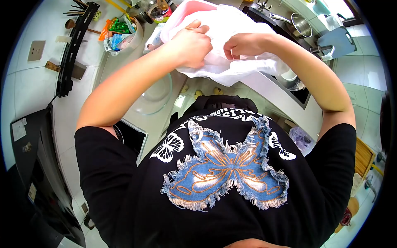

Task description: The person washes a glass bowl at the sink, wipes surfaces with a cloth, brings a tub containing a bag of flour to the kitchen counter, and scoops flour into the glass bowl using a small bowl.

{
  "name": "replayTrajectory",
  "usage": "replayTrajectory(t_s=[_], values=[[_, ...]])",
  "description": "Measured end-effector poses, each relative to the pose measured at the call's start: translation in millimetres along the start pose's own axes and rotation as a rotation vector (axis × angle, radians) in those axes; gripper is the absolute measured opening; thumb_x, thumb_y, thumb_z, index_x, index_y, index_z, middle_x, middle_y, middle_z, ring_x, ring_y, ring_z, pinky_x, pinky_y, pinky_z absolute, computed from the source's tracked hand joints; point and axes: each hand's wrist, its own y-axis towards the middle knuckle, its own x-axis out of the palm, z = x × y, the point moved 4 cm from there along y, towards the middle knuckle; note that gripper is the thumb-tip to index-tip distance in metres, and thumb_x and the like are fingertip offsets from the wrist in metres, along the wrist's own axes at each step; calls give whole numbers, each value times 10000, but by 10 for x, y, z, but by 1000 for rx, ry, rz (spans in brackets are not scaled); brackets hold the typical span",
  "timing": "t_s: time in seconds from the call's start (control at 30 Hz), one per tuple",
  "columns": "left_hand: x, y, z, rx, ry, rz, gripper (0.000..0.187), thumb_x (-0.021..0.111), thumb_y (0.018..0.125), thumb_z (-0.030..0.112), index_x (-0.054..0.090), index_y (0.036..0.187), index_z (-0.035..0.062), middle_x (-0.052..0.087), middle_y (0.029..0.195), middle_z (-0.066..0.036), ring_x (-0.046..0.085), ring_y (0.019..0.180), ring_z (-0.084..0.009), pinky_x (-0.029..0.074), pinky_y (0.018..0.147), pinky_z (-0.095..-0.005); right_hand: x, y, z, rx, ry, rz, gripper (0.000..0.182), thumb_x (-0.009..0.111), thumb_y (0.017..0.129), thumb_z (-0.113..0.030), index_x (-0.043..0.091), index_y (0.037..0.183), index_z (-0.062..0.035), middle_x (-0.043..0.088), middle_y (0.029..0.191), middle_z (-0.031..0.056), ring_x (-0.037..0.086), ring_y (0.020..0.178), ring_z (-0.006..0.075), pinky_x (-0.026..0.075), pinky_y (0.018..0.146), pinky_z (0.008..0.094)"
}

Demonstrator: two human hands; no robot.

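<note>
A large white cloth (244, 25) is spread over and in a pink basin (175, 20) on the counter in front of me. Its near edge hangs down over the counter's front. My left hand (192, 44) is closed on the cloth at the left, fingers curled under. To the right, my right hand (245, 44) pinches the same cloth with bent fingers. A short gap of cloth lies between the two hands. Whatever the basin holds is hidden by the cloth.
A white bin of colourful packets (128, 39) stands left of the basin. Nearer sits a clear glass bowl (155, 97). At the right are a sink (304, 97), a steel pot (300, 25) and a grey-blue board (337, 42). Knives hang from a black wall rack (74, 53).
</note>
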Motion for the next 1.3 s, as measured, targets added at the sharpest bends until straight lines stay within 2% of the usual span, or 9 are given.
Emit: replayTrajectory(t_s=[0.2,0.33,0.37,0.4,0.53,0.6,0.7,0.87,1.3], values=[[-46,74,15,-80,222,123,123,672,644,198,699,706,96,666,853,-32,548,1041,-213,316,1032,-368,-93,59,155,170,-427,362,427,514,906,-215,585,1276,-15,678,1116,203,663,1007,337,503,881,428],[-337,25,-27,-48,304,191,114,627,705,102,717,671,163,670,860,21,549,1080,-194,296,1076,-399,-191,191,577,186,-259,468,329,557,899,-160,649,1169,4,689,1059,204,672,973,342,515,851,430],[-419,-15,-37,-16,220,254,207,588,688,196,719,807,87,626,980,-71,523,1133,-282,340,1053,-523,-196,187,574,178,-299,499,335,560,897,-154,636,1187,-6,688,1064,198,669,977,343,513,856,433],[-480,-22,-2,-7,263,417,133,596,653,193,705,659,117,599,886,-46,522,1118,-267,316,1076,-497,-206,177,564,169,-340,530,343,562,895,-149,623,1205,-16,686,1070,193,665,980,345,511,860,436],[-514,-70,81,35,310,477,148,595,658,198,704,691,104,591,952,-52,510,1130,-264,302,1088,-510,-277,57,386,137,-501,654,398,571,886,-127,570,1278,-57,679,1092,172,652,994,350,503,879,449],[-548,-92,120,54,332,535,143,596,659,194,702,689,103,583,977,-50,506,1130,-258,296,1092,-514,-176,25,167,166,-250,535,518,583,892,-98,462,1395,-70,652,1150,177,650,1016,319,510,880,417],[-555,-73,138,64,309,415,201,585,678,184,707,813,98,560,1018,-46,495,1138,-250,292,1102,-509,-133,113,186,27,-10,542,510,580,895,-106,467,1391,-70,647,1161,171,644,1026,311,504,889,412],[-534,-24,177,96,249,596,336,572,699,180,644,1022,120,548,1005,-28,489,1147,-219,300,1112,-474,36,250,307,-123,173,463,497,575,899,-118,476,1384,-69,638,1179,162,634,1042,296,493,904,402],[-521,1,187,76,225,611,202,572,677,174,671,850,141,550,899,3,515,1061,-211,298,1104,-484,114,413,652,-25,278,837,466,561,911,-149,500,1367,-69,615,1227,139,607,1085,259,465,944,376]])
